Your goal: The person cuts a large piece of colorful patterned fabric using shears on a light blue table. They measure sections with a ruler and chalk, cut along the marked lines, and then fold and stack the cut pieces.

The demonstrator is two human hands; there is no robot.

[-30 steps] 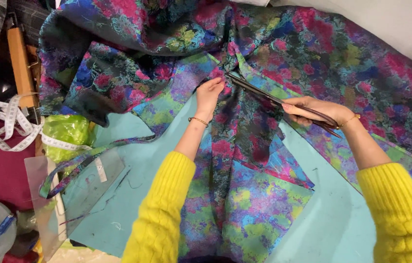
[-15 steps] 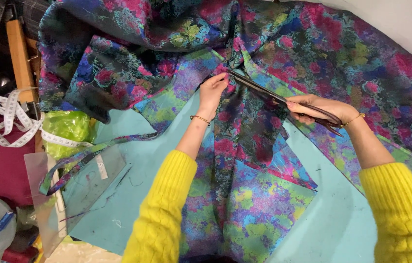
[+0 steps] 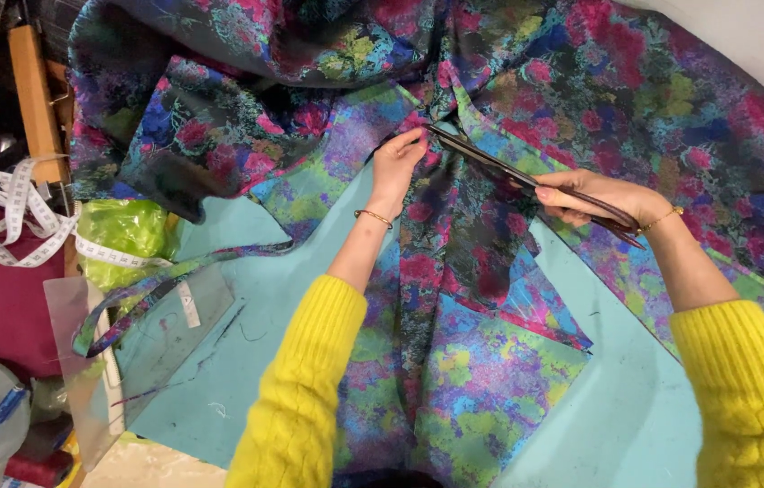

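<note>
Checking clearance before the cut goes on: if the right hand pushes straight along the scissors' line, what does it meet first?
Probably the left hand: the scissors in the right hand point at its fingertips on the floral fabric.

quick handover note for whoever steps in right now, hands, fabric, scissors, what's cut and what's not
Left hand: fingertips pinning the floral fabric just beside the scissor tips.
Right hand: holding the scissors, blades pointing up-left into the fabric.
Fabric lies spread over the turquoise mat; tape measure and clear ruler sit to the left.
Done: a cut strip lies on the mat.
Left: the cut at the blades is unfinished.
</note>
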